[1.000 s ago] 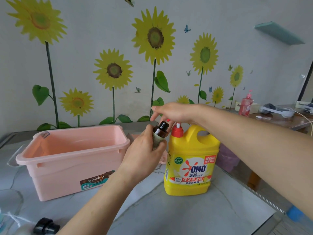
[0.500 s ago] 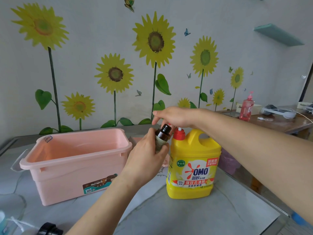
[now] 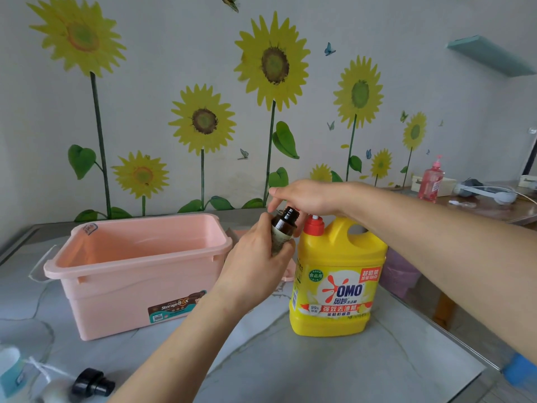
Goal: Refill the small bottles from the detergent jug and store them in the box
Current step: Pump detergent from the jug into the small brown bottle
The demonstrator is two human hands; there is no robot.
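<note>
My left hand (image 3: 255,266) grips a small brown bottle (image 3: 283,228), uncapped and tilted, its open neck close beside the red pump collar of the yellow detergent jug (image 3: 337,277). My right hand (image 3: 305,199) rests palm-down on top of the jug's pump head, which it hides. The jug stands upright on the marbled table (image 3: 319,367). Left of my hands sits the pink storage box (image 3: 139,271), open, with nothing visible inside.
At the lower left lie a black pump cap (image 3: 91,385) with a white tube and a clear bottle with blue liquid (image 3: 11,370). A pink lid (image 3: 287,271) peeks out behind my left hand. A side table at the far right holds a pink pump bottle (image 3: 431,180).
The view has tilted slightly. Both hands hold their places: the left keeps the brown bottle at the jug's nozzle and the right stays on the pump.
</note>
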